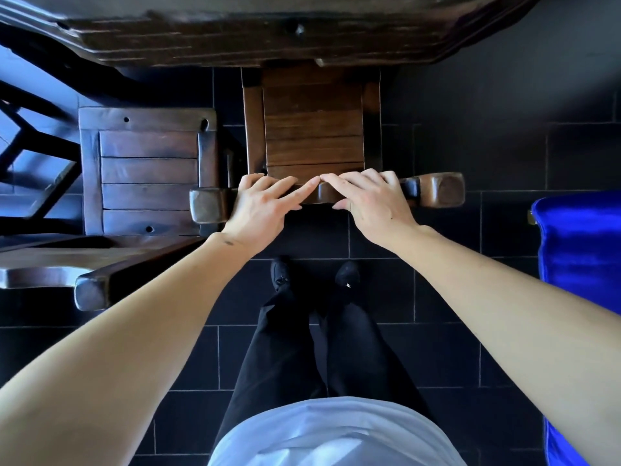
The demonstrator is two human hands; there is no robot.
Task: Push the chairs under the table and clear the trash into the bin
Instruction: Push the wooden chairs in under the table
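Note:
A dark wooden chair [312, 129] stands straight ahead, its seat partly under the edge of the dark wooden table [255, 35]. My left hand [258, 210] and my right hand [369, 200] both rest on the chair's top back rail [437, 190], fingers draped over it and fingertips nearly touching at its middle. A second wooden chair [148, 169] stands to the left, its seat wholly outside the table edge and its back rail [90, 284] near my left forearm. No trash or bin is in view.
A bright blue upholstered piece of furniture [578, 250] stands close on the right. The floor [470, 297] is dark tile. My feet in black shoes are just behind the chair. A dark frame [30, 136] shows at the far left.

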